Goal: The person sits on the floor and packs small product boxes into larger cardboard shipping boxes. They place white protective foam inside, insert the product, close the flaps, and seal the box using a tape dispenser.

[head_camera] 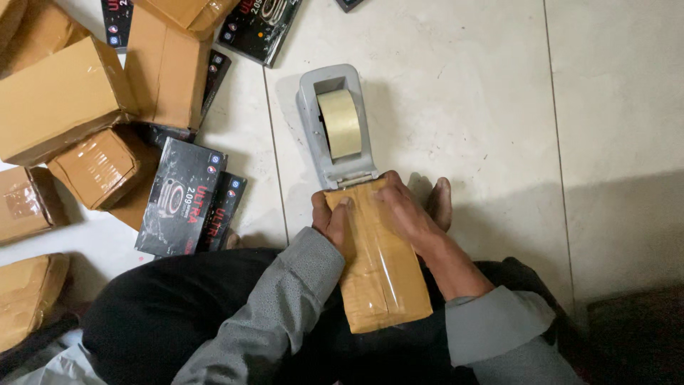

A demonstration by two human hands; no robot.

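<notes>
Gripping one brown paper-wrapped parcel (381, 264), the left hand (333, 221) curls closed around its left edge while the right hand (406, 210) presses closed fingers over its far end. Just beyond the fingertips sits one grey tape dispenser (335, 125) holding one roll of tan tape (340, 122). Left of the left hand's fingers lie two black printed boxes (182, 199) and at least six more wrapped parcels (60, 100) on the tiled floor (499, 107).

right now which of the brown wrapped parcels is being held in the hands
The long taped parcel on the lap, touching the tape dispenser; the other parcels lie untouched on the floor at left.
</notes>
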